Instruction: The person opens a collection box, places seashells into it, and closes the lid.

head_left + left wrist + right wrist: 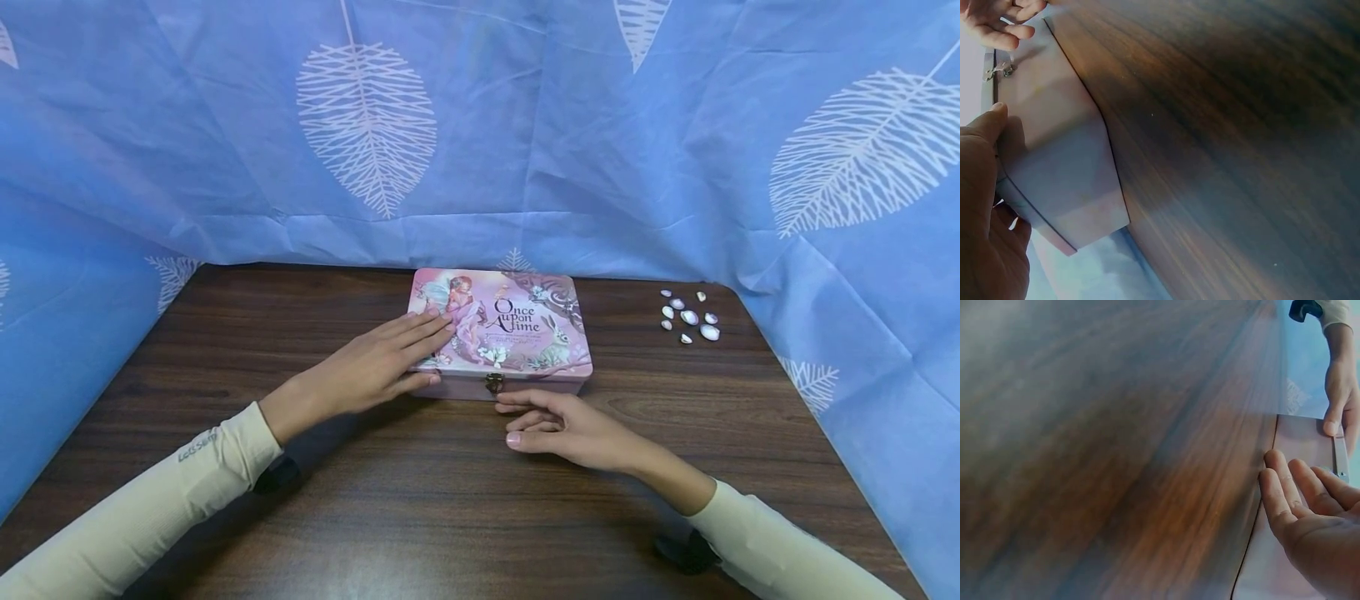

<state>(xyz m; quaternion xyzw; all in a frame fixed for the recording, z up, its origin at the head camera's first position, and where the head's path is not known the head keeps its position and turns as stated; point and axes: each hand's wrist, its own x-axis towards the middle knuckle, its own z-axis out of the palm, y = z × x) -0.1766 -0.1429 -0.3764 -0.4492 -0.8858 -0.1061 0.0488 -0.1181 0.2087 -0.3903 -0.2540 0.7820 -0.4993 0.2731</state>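
A pink box (517, 358) with a printed lid reading "Once Upon a Time" lies on the table, lid down. Across the lid's left part rest the straight fingers of my left hand (382, 354), its thumb at the front edge; in the left wrist view the thumb (991, 122) lies along that edge. A small metal clasp (493, 382) sits at the middle of the front side. Just in front of it is my right hand (573, 429), fingers loosely bent and holding nothing. Whether its index fingertip touches the clasp I cannot tell.
Several small whitish shells (689, 317) lie scattered at the table's back right. The dark wooden table (465, 517) is bordered at the back and sides by a blue cloth (480, 150) with white leaf prints.
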